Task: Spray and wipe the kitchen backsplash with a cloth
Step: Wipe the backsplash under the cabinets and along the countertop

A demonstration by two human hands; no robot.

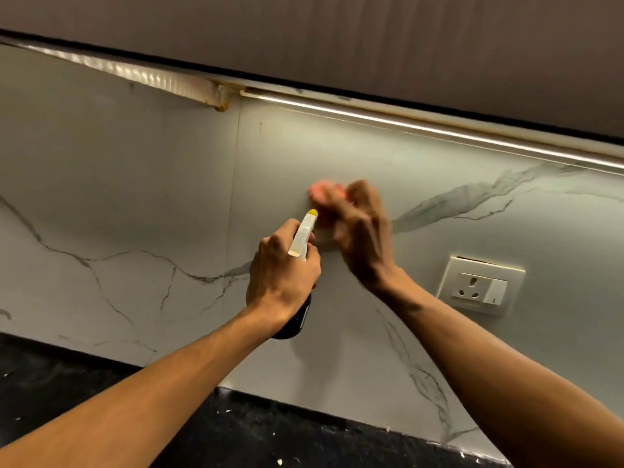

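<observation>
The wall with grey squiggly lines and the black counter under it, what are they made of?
The pale backsplash wall with grey veins looks like glossy marble or marble-print tile: branching veins, a straight vertical seam, light reflections. The black speckled countertop looks like stone, perhaps granite, going by its pale flecks; neither is certain.

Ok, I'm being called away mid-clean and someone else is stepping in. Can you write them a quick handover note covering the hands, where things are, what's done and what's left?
Left hand grips the spray bottle, yellow nozzle aimed at the backsplash.
Right hand holds the pink cloth against the wall just above the nozzle, blurred as if mid-wipe.
The wall socket sits to the right of both hands.
Done: cannot tell how much is sprayed or wiped; no wet streaks show.
Left: probably wipe the remaining panels, keeping spray off the socket.
</observation>
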